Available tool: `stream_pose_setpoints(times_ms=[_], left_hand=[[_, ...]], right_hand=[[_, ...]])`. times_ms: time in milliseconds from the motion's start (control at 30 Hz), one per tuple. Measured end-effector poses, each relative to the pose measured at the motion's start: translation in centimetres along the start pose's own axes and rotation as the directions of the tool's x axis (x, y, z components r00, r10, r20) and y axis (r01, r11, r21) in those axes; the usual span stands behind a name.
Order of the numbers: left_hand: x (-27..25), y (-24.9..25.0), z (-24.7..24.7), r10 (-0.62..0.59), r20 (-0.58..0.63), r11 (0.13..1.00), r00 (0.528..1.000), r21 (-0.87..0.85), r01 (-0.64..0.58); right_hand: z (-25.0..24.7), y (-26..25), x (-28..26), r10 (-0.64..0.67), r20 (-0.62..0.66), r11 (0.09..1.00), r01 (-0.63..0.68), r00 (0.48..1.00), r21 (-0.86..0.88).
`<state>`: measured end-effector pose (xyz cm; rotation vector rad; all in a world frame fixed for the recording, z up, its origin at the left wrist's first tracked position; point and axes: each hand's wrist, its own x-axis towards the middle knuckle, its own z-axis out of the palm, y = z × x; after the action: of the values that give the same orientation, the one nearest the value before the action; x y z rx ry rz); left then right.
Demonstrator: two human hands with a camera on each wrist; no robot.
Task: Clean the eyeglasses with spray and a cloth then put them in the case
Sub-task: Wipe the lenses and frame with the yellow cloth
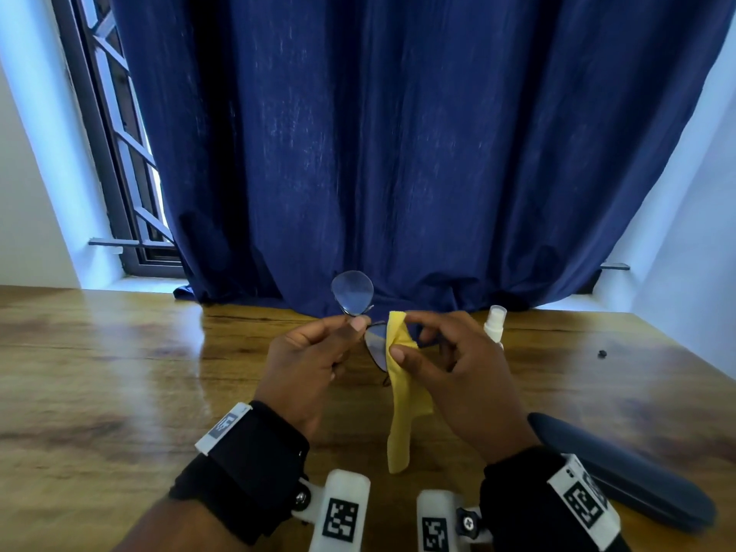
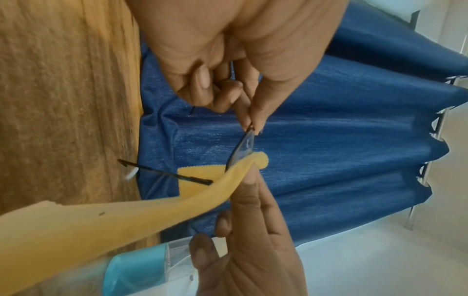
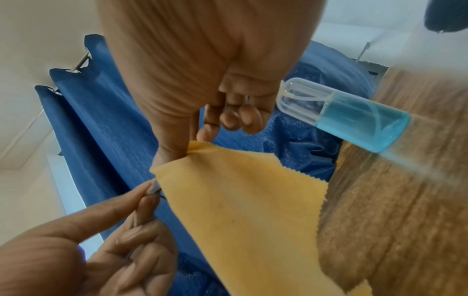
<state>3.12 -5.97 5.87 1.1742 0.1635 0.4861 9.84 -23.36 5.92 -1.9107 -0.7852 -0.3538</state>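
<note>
Thin-framed eyeglasses (image 1: 352,292) are held up over the wooden table (image 1: 119,372), turned so one lens stands above the other. My left hand (image 1: 314,352) pinches the frame near the bridge between thumb and forefinger. My right hand (image 1: 450,368) pinches a yellow cloth (image 1: 400,396) around the lower lens (image 1: 376,344); the cloth's tail hangs down. In the left wrist view the lens (image 2: 244,148) shows edge-on with the cloth (image 2: 126,216) folded over it. The spray bottle (image 1: 494,322) with blue liquid stands behind my right hand. The dark blue case (image 1: 621,468) lies shut at the right.
A dark blue curtain (image 1: 398,153) hangs behind the table and touches its far edge. A window with a metal grille (image 1: 119,153) is at the left. A small dark speck (image 1: 602,354) lies on the table at the right.
</note>
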Motion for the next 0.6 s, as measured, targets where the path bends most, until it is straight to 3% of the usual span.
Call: stream_pose_setpoints(times_ms=[167,300,433,600], left_hand=[[-0.6,-0.3,0.5,0.081,0.042,0.993,0.996,0.082,-0.084],[-1.0,-0.6,0.8,0.165,0.113,0.961,0.98,0.203,-0.185],[-1.1,-0.2,0.8,0.175,0.105,0.95,0.979,0.242,-0.196],[-0.8,0.0,0.6,0.135,0.024,0.974,0.991,0.182,-0.137]], right_hand=[[0.3,-0.7,-0.3,-0.053,0.016,0.999,0.053,0.998,0.009],[0.5,-0.4,-0.2,0.023,-0.096,0.998,-0.018,0.995,0.052],[0.2,0.2,0.0,0.07,-0.096,0.989,-0.057,0.993,0.135],[0.1,0.2,-0.1,-0.019,-0.06,0.998,0.022,0.998,0.053]])
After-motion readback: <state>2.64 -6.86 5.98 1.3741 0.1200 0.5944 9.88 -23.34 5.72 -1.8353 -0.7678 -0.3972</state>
